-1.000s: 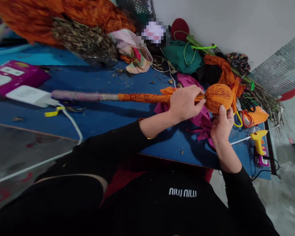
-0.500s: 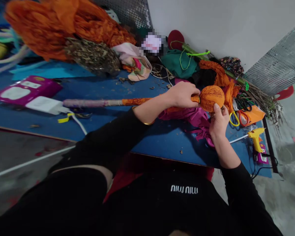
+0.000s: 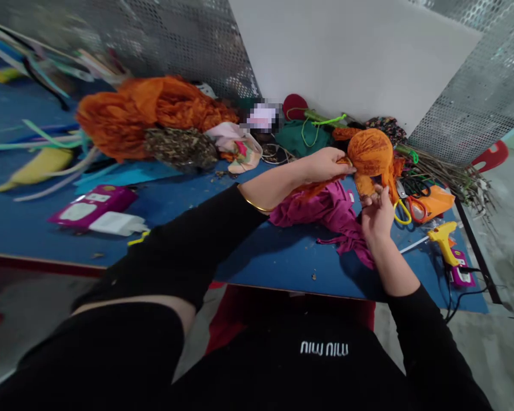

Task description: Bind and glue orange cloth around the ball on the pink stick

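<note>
Head view: left hand [image 3: 321,164] pinched closed, thumb against fingers, on the orange cloth neck [image 3: 346,162] at the base of the round orange bundle [image 3: 370,149]; bundle sits raised above the far right part of the blue table [image 3: 261,260], up beyond the right hand [image 3: 377,216]; right hand is palm up, fingers loosely curled, just below an orange flap [image 3: 365,186] hanging under the bundle; cannot tell whether its fingertips grip the flap or only touch it; magenta cloth [image 3: 321,208] lies below, between the hands; yellow-handled scissors [image 3: 402,213] and yellow glue gun [image 3: 444,238] to the right.
</note>
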Motion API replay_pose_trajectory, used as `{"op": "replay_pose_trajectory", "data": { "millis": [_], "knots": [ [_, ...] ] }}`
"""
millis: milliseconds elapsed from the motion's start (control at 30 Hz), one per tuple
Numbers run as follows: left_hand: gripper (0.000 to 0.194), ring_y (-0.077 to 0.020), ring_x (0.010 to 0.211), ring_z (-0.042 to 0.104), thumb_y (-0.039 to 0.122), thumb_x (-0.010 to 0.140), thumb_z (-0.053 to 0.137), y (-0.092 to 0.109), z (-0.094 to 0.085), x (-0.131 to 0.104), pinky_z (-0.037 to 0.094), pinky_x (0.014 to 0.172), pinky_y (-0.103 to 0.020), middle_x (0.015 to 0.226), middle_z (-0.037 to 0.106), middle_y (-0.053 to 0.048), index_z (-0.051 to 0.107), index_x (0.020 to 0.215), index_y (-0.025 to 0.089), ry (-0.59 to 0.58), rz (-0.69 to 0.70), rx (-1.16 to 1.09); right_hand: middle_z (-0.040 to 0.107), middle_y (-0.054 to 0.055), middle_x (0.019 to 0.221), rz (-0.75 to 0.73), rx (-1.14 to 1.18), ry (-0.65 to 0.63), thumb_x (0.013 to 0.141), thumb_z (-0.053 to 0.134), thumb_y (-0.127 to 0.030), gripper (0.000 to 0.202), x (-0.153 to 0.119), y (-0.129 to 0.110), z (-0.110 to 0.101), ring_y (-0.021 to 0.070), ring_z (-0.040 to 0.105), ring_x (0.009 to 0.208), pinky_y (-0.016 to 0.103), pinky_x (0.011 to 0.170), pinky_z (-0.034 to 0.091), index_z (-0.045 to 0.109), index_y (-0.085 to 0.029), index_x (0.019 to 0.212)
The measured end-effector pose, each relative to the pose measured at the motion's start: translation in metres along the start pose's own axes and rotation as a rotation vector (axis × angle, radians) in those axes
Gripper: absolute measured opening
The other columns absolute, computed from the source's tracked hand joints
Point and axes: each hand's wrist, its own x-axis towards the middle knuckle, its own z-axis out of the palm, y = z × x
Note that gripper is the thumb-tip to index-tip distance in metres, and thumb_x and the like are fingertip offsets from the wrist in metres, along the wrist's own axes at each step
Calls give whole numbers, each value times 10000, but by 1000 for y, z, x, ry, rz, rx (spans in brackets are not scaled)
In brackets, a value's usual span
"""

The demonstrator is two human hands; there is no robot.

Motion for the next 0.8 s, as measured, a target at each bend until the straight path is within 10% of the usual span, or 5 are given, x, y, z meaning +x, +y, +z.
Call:
{"op": "replay_pose_trajectory", "data": {
  "millis": [167,300,533,667,800],
  "knots": [
    [127,-120,644,547,245,807,726,38,8,5,473,706,-280,702,631,-1,643,783,152,98,67,-66,403,-127,522,157,45,-100,795,782,-467,315,0,2,-3,82,612,615,224,730,560,588,-219,805],
    [165,-191,795,651,281,857,679,36,21,0,497,741,-297,835,724,-47,714,905,128,192,103,259,556,-72,586,272,-64,90,772,755,-320,213,23,-1,-17,115,679,667,228,625,561,580,-203,737],
    [297,-336,1007,755,342,978,574,25,49,-21,540,792,-376,1085,795,-169,703,1135,125,397,80,853,682,-61,920,-138,-152,324,718,798,-334,353,56,-24,-34,68,661,874,164,732,543,624,-224,1005],
    [309,-382,1056,760,337,1008,538,20,69,-29,553,785,-410,1124,781,-204,674,1163,108,336,26,916,627,41,1414,-510,-301,-16,742,808,-452,620,37,-38,-23,161,589,1374,343,1168,498,607,-274,1301],
    [303,-367,1058,764,315,1026,498,12,84,-36,557,800,-411,1117,774,-202,666,1172,110,248,9,916,613,55,1424,-479,-421,-162,724,847,-431,691,18,-37,-12,224,590,1388,471,1235,451,581,-277,1343]
  ]
}}
